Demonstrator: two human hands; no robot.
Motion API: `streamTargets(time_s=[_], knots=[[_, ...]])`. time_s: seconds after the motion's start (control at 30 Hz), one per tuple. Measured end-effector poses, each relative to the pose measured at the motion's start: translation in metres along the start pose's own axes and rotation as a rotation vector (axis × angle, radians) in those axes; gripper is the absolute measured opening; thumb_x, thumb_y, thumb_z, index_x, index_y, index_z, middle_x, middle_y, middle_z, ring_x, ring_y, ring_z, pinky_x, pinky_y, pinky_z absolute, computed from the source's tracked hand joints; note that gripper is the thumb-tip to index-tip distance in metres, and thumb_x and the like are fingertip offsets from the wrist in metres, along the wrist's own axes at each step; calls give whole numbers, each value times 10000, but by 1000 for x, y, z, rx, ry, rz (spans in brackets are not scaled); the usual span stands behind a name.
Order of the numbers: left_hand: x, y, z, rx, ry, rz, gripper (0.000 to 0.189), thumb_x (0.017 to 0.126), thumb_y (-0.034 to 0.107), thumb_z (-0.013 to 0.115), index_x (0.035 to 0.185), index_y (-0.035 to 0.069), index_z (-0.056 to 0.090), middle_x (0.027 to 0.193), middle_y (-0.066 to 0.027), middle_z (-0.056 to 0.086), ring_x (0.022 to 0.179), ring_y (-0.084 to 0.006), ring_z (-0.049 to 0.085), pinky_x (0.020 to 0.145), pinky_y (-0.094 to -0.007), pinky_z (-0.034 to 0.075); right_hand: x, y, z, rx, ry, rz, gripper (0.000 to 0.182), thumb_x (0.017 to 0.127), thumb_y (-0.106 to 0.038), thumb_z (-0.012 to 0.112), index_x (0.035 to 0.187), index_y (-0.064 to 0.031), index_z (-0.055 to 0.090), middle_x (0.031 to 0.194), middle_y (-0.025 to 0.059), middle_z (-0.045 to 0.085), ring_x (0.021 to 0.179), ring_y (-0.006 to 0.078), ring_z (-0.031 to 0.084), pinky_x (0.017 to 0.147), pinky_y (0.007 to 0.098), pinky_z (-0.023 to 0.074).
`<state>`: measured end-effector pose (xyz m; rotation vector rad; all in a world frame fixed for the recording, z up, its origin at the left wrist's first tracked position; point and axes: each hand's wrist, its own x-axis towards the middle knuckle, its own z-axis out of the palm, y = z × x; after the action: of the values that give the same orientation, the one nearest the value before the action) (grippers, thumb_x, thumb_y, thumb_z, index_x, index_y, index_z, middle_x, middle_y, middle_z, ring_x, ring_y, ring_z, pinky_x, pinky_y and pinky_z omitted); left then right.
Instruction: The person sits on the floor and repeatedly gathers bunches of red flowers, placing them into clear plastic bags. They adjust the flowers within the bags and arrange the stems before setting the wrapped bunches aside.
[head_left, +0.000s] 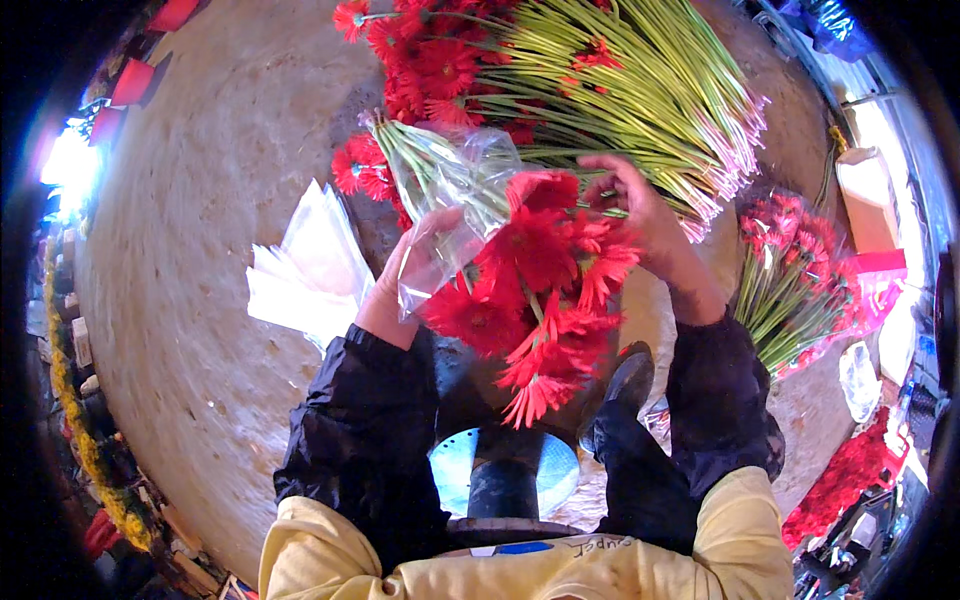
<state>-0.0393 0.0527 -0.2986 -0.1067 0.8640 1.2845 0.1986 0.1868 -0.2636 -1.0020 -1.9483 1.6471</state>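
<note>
My left hand (435, 240) grips a bouquet of red gerbera daisies (525, 262) in a clear plastic sleeve (480, 161); the blooms hang towards me and the stem ends point up and left. My right hand (619, 187), fingers spread and curled, is just beyond the blooms on the right; nothing shows in it. Behind the bouquet lies a large pile of loose gerberas, its red heads (446, 67) at the left and long green stems (637, 90) fanned to the right. A stack of flat, pale plastic sleeves (307, 270) lies left of my left forearm.
To the right lie wrapped gerbera bunches (795, 277), a crumpled clear plastic bag (859, 381) and a heap of red flowers (840, 480). A round metal base (555, 465) stands below me beside my shoe (632, 375). A yellow garland (82, 427) runs along the far left.
</note>
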Motion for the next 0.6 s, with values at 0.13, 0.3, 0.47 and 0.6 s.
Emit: streamTargets(time_s=[0.13,0.3,0.47,0.6], knots=[[-13,4,19,109,-71,94,251,824,177,600,1020,25,563,916,-83,596,826,-184,602,760,-300,526,20,2,10,-198,84,-293,312,744,-259,700,993,-89,621,883,44,554,834,162,554,719,273,457],[-22,0,7,232,-98,251,305,823,217,591,1060,29,552,974,-115,600,853,-217,606,771,-342,521,5,-20,29,-60,319,-108,195,800,-199,631,888,-25,615,810,93,589,764,198,588,685,284,470],[-21,9,10,-113,-296,200,371,872,303,512,1138,44,509,1079,-139,576,972,-256,581,855,-405,485,-33,-3,30,-385,370,-289,191,785,-53,627,971,-42,582,805,110,579,735,221,605,657,305,498],[-22,6,6,-155,-390,27,485,894,379,478,1257,62,423,1231,-168,498,1131,-280,496,978,-427,386,-44,19,46,-25,379,-275,194,855,-84,571,1026,-46,487,875,70,548,716,150,560,620,282,478]])
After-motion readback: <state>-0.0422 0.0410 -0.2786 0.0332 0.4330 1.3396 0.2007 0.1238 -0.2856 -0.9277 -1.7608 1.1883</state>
